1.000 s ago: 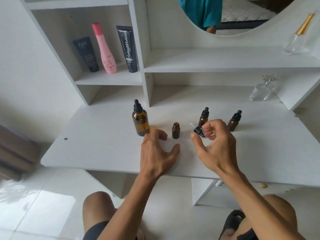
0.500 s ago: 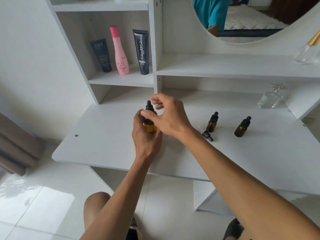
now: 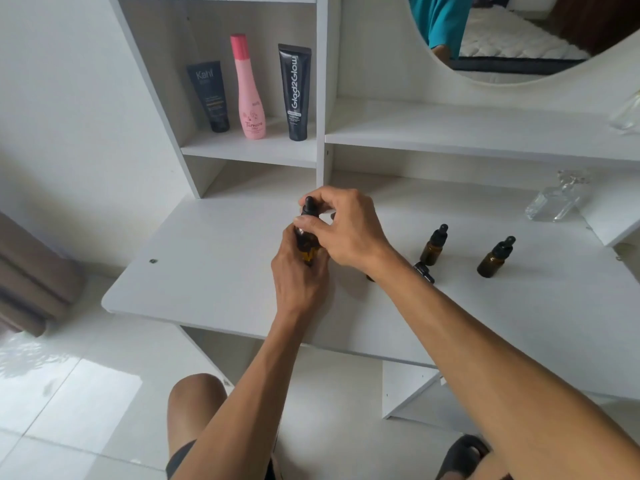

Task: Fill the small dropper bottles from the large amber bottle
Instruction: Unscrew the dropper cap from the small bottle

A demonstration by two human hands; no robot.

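Our left hand now grips the large amber bottle on the bench, and our right hand, having dropped the small dropper cap (beside the small bottles), pinches its top: unscrewing begins.

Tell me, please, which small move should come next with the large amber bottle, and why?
Probably unscrew its black dropper cap. The left hand grips the large amber glass bottle, the right hand pinches the cap, which looks still seated. One small black dropper already lies loose on the white table.
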